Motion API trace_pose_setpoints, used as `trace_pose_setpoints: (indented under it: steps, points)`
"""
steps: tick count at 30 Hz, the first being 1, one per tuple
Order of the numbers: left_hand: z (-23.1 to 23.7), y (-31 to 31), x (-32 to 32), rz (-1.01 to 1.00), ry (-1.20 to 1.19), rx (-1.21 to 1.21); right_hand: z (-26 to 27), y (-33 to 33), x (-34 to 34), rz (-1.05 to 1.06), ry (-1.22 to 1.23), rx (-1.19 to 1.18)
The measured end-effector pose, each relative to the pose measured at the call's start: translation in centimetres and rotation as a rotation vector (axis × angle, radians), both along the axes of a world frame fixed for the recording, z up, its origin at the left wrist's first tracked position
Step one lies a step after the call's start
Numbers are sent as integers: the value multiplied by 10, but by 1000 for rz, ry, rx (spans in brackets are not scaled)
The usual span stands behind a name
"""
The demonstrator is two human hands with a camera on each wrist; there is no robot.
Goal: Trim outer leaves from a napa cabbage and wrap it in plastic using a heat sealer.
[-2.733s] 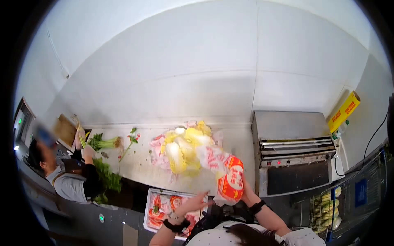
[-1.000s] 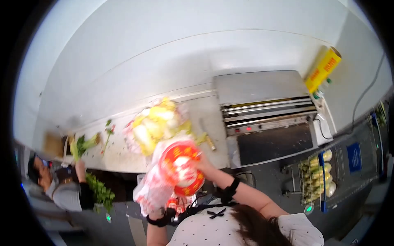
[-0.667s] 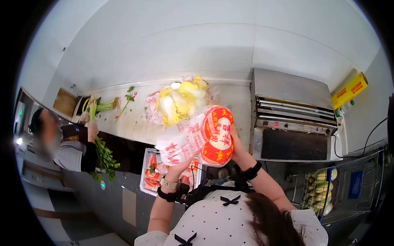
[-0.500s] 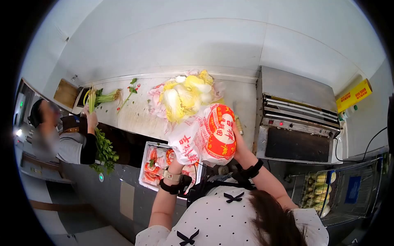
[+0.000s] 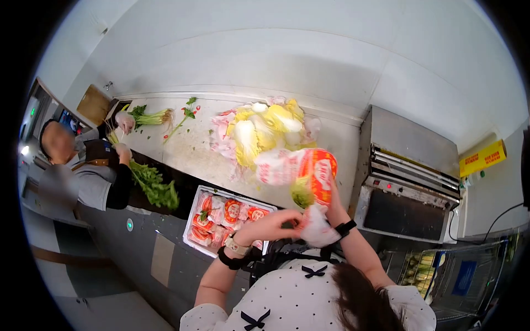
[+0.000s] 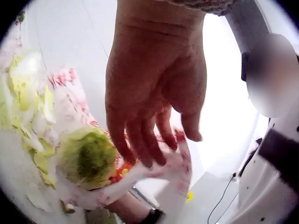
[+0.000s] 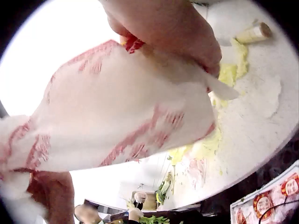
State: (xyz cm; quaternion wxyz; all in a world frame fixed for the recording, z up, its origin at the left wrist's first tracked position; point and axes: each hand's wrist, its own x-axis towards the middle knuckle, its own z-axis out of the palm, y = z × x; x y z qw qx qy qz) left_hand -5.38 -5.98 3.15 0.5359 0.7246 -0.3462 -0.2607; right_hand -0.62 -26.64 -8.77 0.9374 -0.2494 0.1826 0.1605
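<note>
My right hand [image 5: 335, 205] holds a Chinese cabbage [image 5: 302, 193] from its right side, above the counter's front edge. A thin white bag [image 5: 320, 229] with red and yellow print hangs loosely around it. The bag lies pulled apart, and the cabbage's rounded green-yellow end [image 6: 88, 156] shows bare in the left wrist view. My left hand [image 5: 276, 225] is at the loose edge of the bag on the near side. In the left wrist view, its fingers [image 6: 145, 140] reach down over the bag with the thumb apart. The bag hides much of the right hand's grip in the right wrist view.
Loose cabbage leaves [image 5: 265, 129] lie heaped on the counter [image 5: 193, 151]. A foam crate [image 5: 190, 220] of red-printed packages stands below its front edge. At right are a wrapping machine [image 5: 408, 165] and a cart [image 5: 464, 276]. Another person [image 5: 94, 176] handles celery at left.
The bagged cabbage has turned, so its green end now faces the left hand and the bag is spread apart. The left hand has moved from under the bag to its near edge.
</note>
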Motion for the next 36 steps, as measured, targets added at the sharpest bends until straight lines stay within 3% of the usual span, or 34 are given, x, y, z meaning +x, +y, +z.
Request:
trace_pose_setpoints:
  steps: [2,5,8,12,14,15,16,18,19,22,24,26,27,28,30,32,34,36]
  points:
    - [-5,3,2,-62,-7,45,7,1,-14,138,106,166]
    - [-8,20,35,105,337,609,9,10,-15,149,97,214]
    - [-61,23,41,609,459,-77,10,17,-5,113,83,203]
    - [-97,12,63,695,737,-374,34,29,2,112,20,87]
    - [-103,15,59,631,547,-227,-25,32,6,93,-167,-169]
    - [-95,14,59,629,637,-218,14,41,1,70,-188,-262]
    - [-85,14,55,627,730,-206,-6,42,2,58,-262,-406]
    - [-82,25,45,642,967,-400,6,50,-2,44,-215,-583]
    - [-108,35,42,630,926,-444,17,56,-2,23,-281,-614]
    - [-91,37,29,779,859,-486,41,65,-12,-14,-389,-759]
    - [-124,50,32,755,900,-547,47,65,-10,-19,-405,-941]
    - [-136,57,34,729,871,-637,58,66,-4,-10,-429,-973]
    - [-129,52,33,871,876,-614,61,65,0,9,-467,-1035]
    - [-130,52,35,866,899,-664,61,65,4,30,-503,-1098]
    - [-135,55,35,862,950,-768,58,71,10,-2,-490,-971]
    - [-137,58,32,910,932,-713,52,77,16,-40,-471,-807]
    - [-115,56,30,954,836,-619,63,76,19,-111,-556,-966]
    - [-114,60,36,924,902,-501,84,71,25,-101,-727,-1230]
